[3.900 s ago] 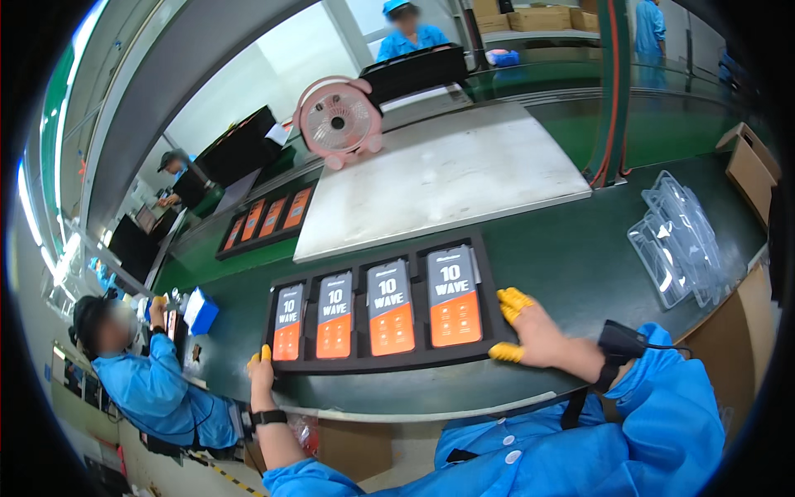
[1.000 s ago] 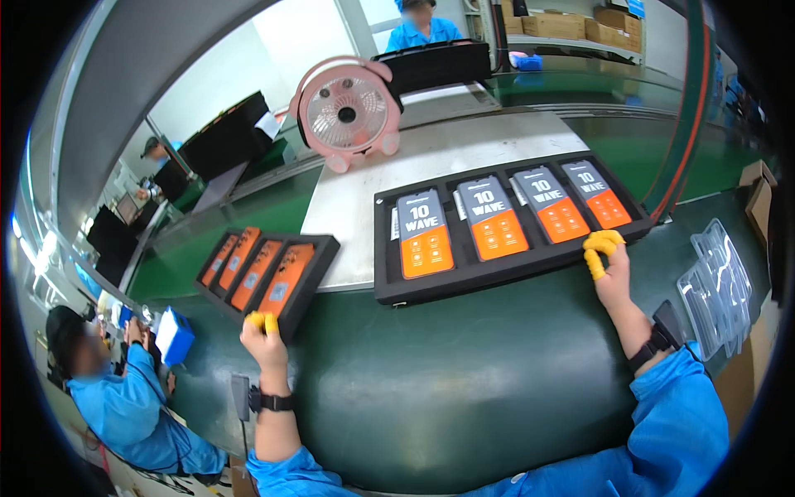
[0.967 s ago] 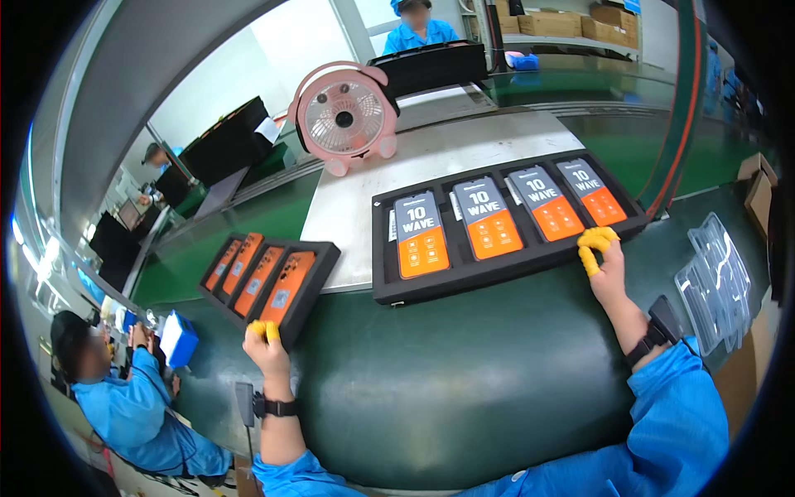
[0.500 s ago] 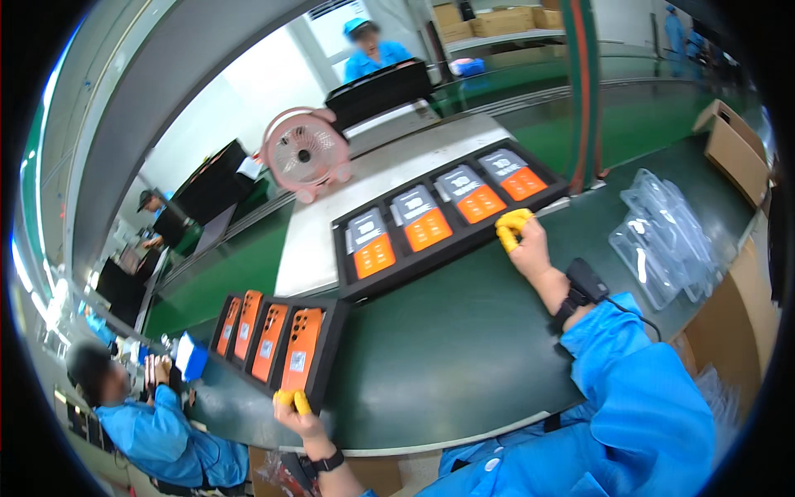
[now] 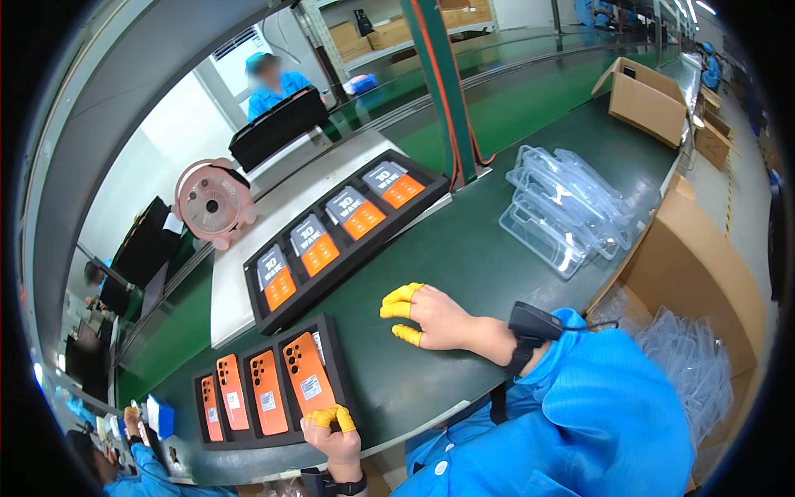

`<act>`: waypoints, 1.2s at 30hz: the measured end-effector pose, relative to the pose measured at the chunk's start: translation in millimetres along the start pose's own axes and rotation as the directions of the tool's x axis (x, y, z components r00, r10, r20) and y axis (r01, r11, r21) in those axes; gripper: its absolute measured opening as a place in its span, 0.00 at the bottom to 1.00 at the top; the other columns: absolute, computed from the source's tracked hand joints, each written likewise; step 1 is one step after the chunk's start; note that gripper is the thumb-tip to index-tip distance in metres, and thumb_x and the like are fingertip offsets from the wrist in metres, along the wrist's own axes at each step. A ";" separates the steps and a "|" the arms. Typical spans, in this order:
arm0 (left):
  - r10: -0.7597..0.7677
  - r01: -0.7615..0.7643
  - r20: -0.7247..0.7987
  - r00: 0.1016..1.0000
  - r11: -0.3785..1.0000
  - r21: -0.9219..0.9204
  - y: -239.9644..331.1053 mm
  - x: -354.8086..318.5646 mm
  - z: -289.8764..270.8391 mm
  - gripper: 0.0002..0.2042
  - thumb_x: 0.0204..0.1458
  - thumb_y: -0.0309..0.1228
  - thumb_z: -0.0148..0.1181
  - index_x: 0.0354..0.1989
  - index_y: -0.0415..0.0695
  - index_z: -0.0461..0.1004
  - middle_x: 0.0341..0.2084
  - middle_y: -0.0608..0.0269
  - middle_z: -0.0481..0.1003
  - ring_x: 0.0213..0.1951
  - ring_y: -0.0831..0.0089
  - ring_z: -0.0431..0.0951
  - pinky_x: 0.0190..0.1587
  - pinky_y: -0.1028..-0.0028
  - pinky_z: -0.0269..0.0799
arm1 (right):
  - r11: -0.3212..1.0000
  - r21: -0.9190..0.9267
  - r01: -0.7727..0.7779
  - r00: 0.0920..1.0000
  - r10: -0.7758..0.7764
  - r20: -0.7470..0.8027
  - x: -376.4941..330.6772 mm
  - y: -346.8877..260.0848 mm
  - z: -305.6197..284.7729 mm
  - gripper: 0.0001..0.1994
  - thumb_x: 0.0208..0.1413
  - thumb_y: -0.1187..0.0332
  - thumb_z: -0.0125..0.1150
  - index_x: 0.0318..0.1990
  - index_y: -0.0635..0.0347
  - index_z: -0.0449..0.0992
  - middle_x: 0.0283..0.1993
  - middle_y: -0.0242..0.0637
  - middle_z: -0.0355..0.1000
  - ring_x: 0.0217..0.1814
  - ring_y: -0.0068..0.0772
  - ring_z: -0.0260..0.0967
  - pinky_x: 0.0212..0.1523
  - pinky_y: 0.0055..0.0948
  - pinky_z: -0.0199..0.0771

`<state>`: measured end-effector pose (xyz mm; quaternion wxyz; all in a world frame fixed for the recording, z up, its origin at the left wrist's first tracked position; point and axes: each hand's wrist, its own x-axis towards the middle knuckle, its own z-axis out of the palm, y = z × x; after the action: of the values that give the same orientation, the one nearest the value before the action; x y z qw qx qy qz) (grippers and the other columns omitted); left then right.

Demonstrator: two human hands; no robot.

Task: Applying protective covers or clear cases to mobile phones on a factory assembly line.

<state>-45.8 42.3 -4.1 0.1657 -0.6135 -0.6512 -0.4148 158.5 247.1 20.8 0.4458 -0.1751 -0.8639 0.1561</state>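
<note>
A black tray (image 5: 245, 360) at the near left holds several orange phones, backs up, with white labels. The rightmost phone (image 5: 306, 373) lies slightly askew in its slot. My left hand (image 5: 333, 431), in yellow finger cots, is closed on that phone's lower end; the fingertips partly hide the grip. My right hand (image 5: 426, 317), also in yellow finger cots, hovers over the green table to the right of the tray, fingers apart and holding nothing. Beyond lies a long black tray (image 5: 352, 248) with several grey-and-orange flat packs (image 5: 355, 212).
Clear plastic trays (image 5: 567, 207) are piled at the right. Open cardboard boxes (image 5: 650, 103) stand at the far right, and a big carton (image 5: 704, 277) with clear plastic is beside me. A pink fan (image 5: 213, 205), a green post (image 5: 443, 91) and co-workers (image 5: 277, 87) are beyond.
My right hand has come away from the far tray's near right corner, toward me, and its fingers have spread. The left hand stays at the rightmost phone, which now sits askew. The view has turned right.
</note>
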 end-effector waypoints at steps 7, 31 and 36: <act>-0.085 0.083 0.015 0.996 0.993 0.089 -36.6 97.9 2.1 0.09 0.44 0.27 0.61 0.33 0.39 0.72 0.29 0.55 0.72 0.34 0.54 0.69 0.38 0.61 0.63 | 0.829 -0.490 -0.270 0.941 0.117 -0.319 -39.4 46.9 -105.3 0.22 0.34 0.70 0.67 0.42 0.59 0.72 0.47 0.44 0.68 0.52 0.47 0.64 0.52 0.41 0.64; -0.313 0.171 0.361 0.879 0.912 0.373 -77.5 144.0 54.1 0.20 0.39 0.31 0.65 0.43 0.38 0.70 0.41 0.47 0.70 0.46 0.51 0.70 0.47 0.61 0.67 | 0.423 -0.772 -0.475 0.846 -0.020 -0.532 -58.8 108.0 -207.8 0.11 0.44 0.69 0.62 0.38 0.52 0.78 0.42 0.37 0.71 0.43 0.41 0.68 0.43 0.35 0.69; 0.013 -0.043 0.636 0.772 0.999 0.031 35.3 85.2 6.9 0.23 0.38 0.33 0.67 0.44 0.39 0.70 0.41 0.45 0.70 0.46 0.50 0.69 0.48 0.60 0.65 | 0.806 -0.481 -0.345 0.888 0.114 -0.446 -28.9 57.8 -182.7 0.09 0.45 0.69 0.62 0.36 0.52 0.78 0.39 0.38 0.70 0.43 0.41 0.67 0.40 0.36 0.70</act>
<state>-27.1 100.4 65.4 -0.0443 -0.7234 -0.6686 -0.1664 334.3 306.4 76.7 0.5191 -0.4282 -0.7351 -0.0823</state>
